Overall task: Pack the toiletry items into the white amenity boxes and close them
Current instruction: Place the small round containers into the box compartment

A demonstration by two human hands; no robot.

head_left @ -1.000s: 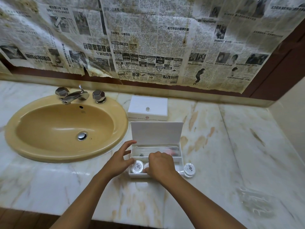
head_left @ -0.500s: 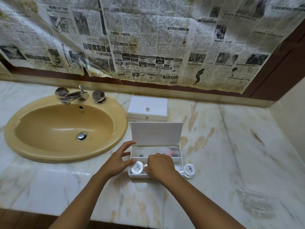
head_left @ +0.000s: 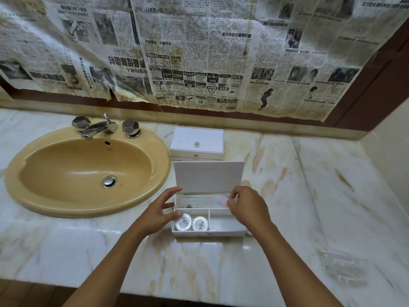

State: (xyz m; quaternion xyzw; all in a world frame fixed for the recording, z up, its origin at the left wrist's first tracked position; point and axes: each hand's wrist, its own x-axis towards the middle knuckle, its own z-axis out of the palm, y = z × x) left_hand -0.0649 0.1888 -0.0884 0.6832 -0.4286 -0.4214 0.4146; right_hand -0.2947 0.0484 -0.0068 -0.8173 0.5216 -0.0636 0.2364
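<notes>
**Both hands at the open box, two soaps in the front compartment**

Head view. The left hand [head_left: 155,214] is at the left side of the open white rectangular amenity box [head_left: 209,233]. Its fingers [head_left: 171,192] are spread and only lightly bent; they hold nothing. The thumb tip is touching, or almost touching, the left one of the two round white wrapped soaps [head_left: 183,222], I cannot tell which. The second round soap [head_left: 200,223] lies just to the right of it, in the same front-left compartment. The front-right compartment, below the right hand's fingers, shows only its white floor.

The right hand [head_left: 249,209] is over the right end of the box. Its fingers [head_left: 232,193] are curled, and their tips are at the long back compartment, where a clear plastic packet with something pink [head_left: 218,200] lies. Whether they pinch this packet or only touch it, I cannot tell. The lid [head_left: 209,177] stands upright just behind the fingers of both hands.

Beyond the lid, a second white amenity box with a small clear knob [head_left: 197,144] is closed. To the left of the left hand is the yellow oval sink [head_left: 155,173], set in the marble counter [head_left: 309,196].

Compared with half a second ago: the right hand then covered the front compartments with curled fingers; now it is raised toward the back compartment, and the second soap is visible in the box. The left hand has hardly changed.
</notes>
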